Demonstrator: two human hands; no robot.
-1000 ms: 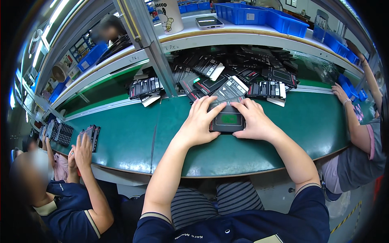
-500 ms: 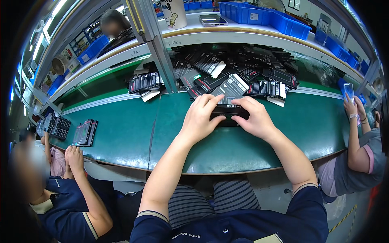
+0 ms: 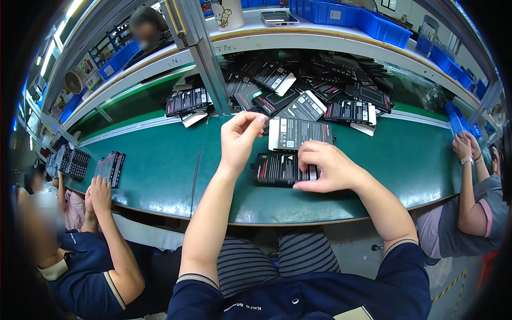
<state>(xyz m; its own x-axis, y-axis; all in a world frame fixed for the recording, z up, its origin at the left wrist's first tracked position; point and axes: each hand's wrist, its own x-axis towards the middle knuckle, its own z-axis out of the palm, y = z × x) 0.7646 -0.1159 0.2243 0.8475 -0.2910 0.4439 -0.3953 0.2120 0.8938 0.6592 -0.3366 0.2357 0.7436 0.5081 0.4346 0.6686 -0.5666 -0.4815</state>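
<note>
A flat black printed box (image 3: 274, 169) lies on the green worktop in front of me. My right hand (image 3: 330, 166) curls over its right end, thumb at the near edge and fingers above, with a pale strip showing beneath them. Just behind it, a second flat box (image 3: 306, 134) lies with a white flap at its left end. To the left of that box, my left hand (image 3: 241, 136) is raised off the worktop, thumb and fingertips pinched together. Whatever is between those fingertips is too small to make out.
A heap of similar black boxes (image 3: 314, 80) fills the back under a shelf (image 3: 256, 44). A metal post (image 3: 205, 69) stands left of it. Several boxes (image 3: 111, 168) stand near a co-worker's hands (image 3: 98, 194) at left; another person's hands (image 3: 465, 146) work at right.
Both hands held dark box edges together; now a box lies flat nearer me under my right hand. My left hand has moved up and left, away from the boxes.
</note>
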